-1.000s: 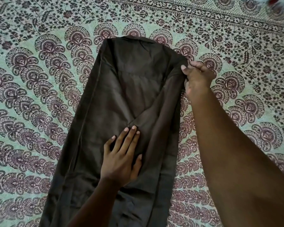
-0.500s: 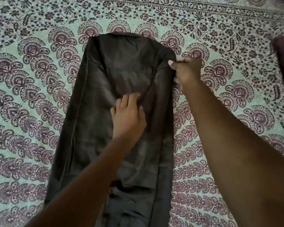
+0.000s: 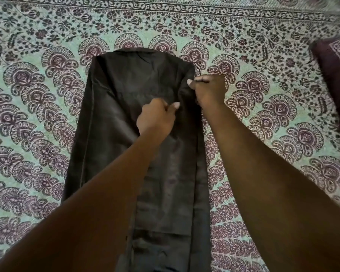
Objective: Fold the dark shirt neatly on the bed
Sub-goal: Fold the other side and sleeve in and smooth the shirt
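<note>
On top of the paisley-printed green and maroon bedspread [image 3: 37, 118], the dark brown shirt [image 3: 126, 107] lies as a long narrow strip with both sides already folded in. A second ago the left hand [image 3: 155, 118] was flat, smoothing the middle — now it's slid up and its fingers are curled, pinching the folded flap near the shoulder, while the right hand [image 3: 210, 91] hasn't budged, fingers clenched on the right shoulder edge. Looks to me like smoothing's done and they're tidying that top corner — the lengthwise fold comes next, I'd guess.
</note>
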Motion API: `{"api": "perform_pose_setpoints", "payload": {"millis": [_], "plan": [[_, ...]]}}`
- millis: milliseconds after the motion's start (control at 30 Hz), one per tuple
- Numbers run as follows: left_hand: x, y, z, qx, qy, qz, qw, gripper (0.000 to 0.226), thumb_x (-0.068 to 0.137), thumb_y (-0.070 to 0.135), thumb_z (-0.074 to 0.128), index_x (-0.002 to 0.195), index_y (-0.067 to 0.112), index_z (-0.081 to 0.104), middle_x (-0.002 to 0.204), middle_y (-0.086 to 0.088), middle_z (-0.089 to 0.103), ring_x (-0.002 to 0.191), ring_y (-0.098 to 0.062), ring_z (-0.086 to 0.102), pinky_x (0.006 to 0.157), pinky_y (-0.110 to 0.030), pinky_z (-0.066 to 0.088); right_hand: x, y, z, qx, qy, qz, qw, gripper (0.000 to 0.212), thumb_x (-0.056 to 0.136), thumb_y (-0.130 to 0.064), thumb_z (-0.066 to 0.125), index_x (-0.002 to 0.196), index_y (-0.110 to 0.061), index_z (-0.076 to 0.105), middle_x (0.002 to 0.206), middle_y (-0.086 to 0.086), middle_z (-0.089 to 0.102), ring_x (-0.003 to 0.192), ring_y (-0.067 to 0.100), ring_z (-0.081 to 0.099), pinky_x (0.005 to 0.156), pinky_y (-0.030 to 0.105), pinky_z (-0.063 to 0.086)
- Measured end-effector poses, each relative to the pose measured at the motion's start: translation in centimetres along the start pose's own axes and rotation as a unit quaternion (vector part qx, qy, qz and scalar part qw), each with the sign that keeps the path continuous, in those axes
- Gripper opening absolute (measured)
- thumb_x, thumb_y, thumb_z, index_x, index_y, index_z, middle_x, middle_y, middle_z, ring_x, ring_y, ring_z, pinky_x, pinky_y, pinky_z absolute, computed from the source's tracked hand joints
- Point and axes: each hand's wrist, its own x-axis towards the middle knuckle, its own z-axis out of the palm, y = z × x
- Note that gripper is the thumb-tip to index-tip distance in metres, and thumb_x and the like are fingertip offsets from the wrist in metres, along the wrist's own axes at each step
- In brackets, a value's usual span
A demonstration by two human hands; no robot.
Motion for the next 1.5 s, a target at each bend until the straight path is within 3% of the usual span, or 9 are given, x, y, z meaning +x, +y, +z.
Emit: {"api": "perform_pose_setpoints", "payload": {"millis": [133, 267, 400, 633, 767, 933, 1100, 1300, 1500], "plan": [[0.3, -0.1, 0.6, 0.018, 0.019, 0.004, 1.000, 0.022, 0.089, 0.047, 0.077, 0.094, 0.028, 0.068, 0.102, 0.003, 0.071, 0.103, -0.024, 0.069, 0.093, -0.042, 0.056, 0.3, 0.1, 0.1, 0.004, 0.058, 0.002, 0.998, 0.032, 0.084, -0.016, 0.081, 0.063, -0.020, 0.058, 0.066, -0.010, 0.061, 0.066, 0.013, 0.060, 0.070, 0.023, 0.047], [0.2, -0.3, 0.6, -0.018, 0.025, -0.015, 0.999, 0.021, 0.102, 0.040, 0.061, 0.105, 0.022, 0.072, 0.108, -0.003, 0.069, 0.106, -0.030, 0.067, 0.082, -0.036, 0.049, 0.1, 0.0, 0.3, -0.015, 0.054, -0.017, 0.998, 0.023, 0.087, -0.023, 0.079, 0.069, -0.017, 0.067, 0.062, -0.011, 0.061, 0.064, 0.013, 0.058, 0.070, 0.024, 0.047], [0.1, 0.6, 0.5, 0.005, 0.034, -0.015, 0.999, 0.030, 0.102, 0.036, 0.052, 0.118, 0.015, 0.066, 0.120, -0.011, 0.066, 0.113, -0.035, 0.063, 0.091, -0.042, 0.051, 0.0, -0.3, 0.6, -0.023, 0.037, -0.021, 0.999, 0.011, 0.085, -0.015, 0.081, 0.081, -0.005, 0.078, 0.071, 0.001, 0.067, 0.068, 0.017, 0.063, 0.070, 0.027, 0.051], [2.1, 1.7, 0.8, -0.031, 0.030, 0.029, 0.999, 0.027, 0.101, 0.041, 0.061, 0.078, 0.026, 0.059, 0.089, 0.000, 0.069, 0.091, -0.025, 0.068, 0.073, -0.036, 0.051, 0.5, -1.7, 1.3, 0.182, 0.001, 0.074, 0.981, 0.032, 0.084, 0.014, 0.069, 0.073, -0.015, 0.066, 0.079, -0.003, 0.069, 0.067, 0.002, 0.066, 0.063, 0.012, 0.049], [2.2, 1.2, 0.8, -0.054, 0.045, 0.026, 0.997, 0.019, 0.105, 0.030, 0.054, 0.090, 0.020, 0.054, 0.107, -0.008, 0.068, 0.101, -0.028, 0.065, 0.082, -0.043, 0.055, 0.1, -2.2, 1.1, 0.271, -0.022, 0.106, 0.956, 0.027, 0.083, 0.017, 0.069, 0.074, -0.009, 0.069, 0.078, 0.004, 0.073, 0.067, 0.008, 0.071, 0.076, 0.022, 0.060], [2.4, 0.8, 0.3, -0.055, 0.042, 0.027, 0.997, 0.016, 0.095, 0.022, 0.058, 0.082, 0.014, 0.057, 0.090, -0.006, 0.065, 0.087, -0.023, 0.065, 0.071, -0.030, 0.046, 0.0, -1.3, 1.6, 0.095, -0.004, 0.033, 0.995, 0.003, 0.085, -0.006, 0.078, 0.086, -0.009, 0.077, 0.080, 0.002, 0.073, 0.075, 0.015, 0.068, 0.076, 0.026, 0.054], [2.7, 2.7, -0.4, -0.078, 0.062, 0.036, 0.994, 0.026, 0.085, 0.013, 0.057, 0.111, 0.014, 0.057, 0.115, -0.011, 0.066, 0.106, -0.030, 0.062, 0.089, -0.037, 0.053, -2.2, 1.9, 0.7, -0.009, 0.096, -0.076, 0.992, 0.009, 0.095, -0.011, 0.065, 0.097, -0.007, 0.073, 0.093, 0.003, 0.071, 0.086, 0.019, 0.064, 0.076, 0.027, 0.047], [6.7, 5.3, 0.6, -0.045, 0.058, 0.076, 0.994, 0.037, 0.097, 0.042, 0.066, 0.117, 0.011, 0.064, 0.113, -0.010, 0.072, 0.110, -0.029, 0.066, 0.083, -0.034, 0.049, -3.0, 6.6, -0.4, -0.074, 0.061, -0.124, 0.988, 0.021, 0.079, -0.031, 0.079, 0.089, -0.014, 0.071, 0.082, 0.007, 0.070, 0.078, 0.026, 0.066, 0.073, 0.038, 0.053], [9.6, 5.7, 1.1, -0.072, 0.069, 0.046, 0.994, 0.025, 0.088, 0.032, 0.083, 0.107, 0.022, 0.069, 0.119, -0.009, 0.070, 0.104, -0.023, 0.068, 0.085, -0.026, 0.052, -1.8, 5.6, 0.2, -0.111, 0.078, -0.121, 0.983, 0.014, 0.082, -0.008, 0.069, 0.070, -0.011, 0.065, 0.079, 0.014, 0.071, 0.077, 0.032, 0.065, 0.065, 0.030, 0.035]]}}
